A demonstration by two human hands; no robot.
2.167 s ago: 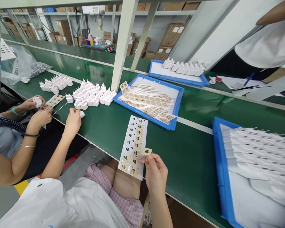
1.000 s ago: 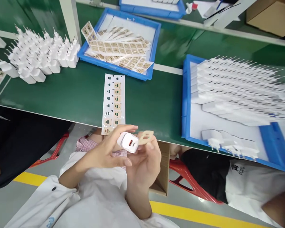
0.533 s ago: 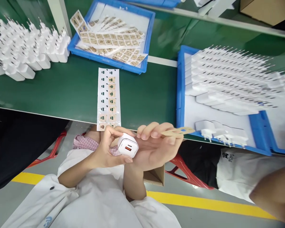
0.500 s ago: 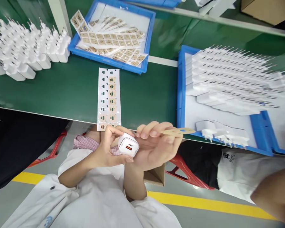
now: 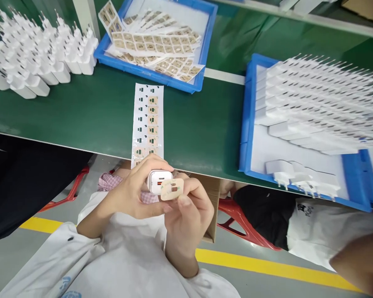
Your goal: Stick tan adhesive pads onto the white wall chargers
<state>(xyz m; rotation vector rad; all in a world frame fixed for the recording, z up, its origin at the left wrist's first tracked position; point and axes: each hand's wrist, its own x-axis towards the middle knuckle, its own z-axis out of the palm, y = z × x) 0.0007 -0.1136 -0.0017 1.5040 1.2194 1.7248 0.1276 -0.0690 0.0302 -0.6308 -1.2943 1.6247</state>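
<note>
My left hand (image 5: 136, 190) is wrapped round a white charger (image 5: 153, 178), its port face turned up toward me with an orange USB slot and a smaller slot. Between thumb and fingers of my right hand (image 5: 191, 207) is a thin beige sticker (image 5: 171, 190) with cut-out holes. The sticker overlaps the lower right of the port face in view; whether it touches the charger I cannot tell. Just beyond my hands lies a sticker sheet (image 5: 145, 124), several beige stickers left on it, its near end hidden behind my left hand.
A blue tray (image 5: 149, 74) holds many sticker sheets. White chargers (image 5: 46, 62) stand prongs up at the left. At the right, another blue tray (image 5: 247, 136) holds rows of chargers (image 5: 313, 103). A cardboard box (image 5: 213, 207) is below the table edge; a person (image 5: 317, 223) sits at the right.
My right hand has turned and brought the sticker left, from out beside the right tray to the charger's port face. The charger has shifted slightly left and up in my left hand.
</note>
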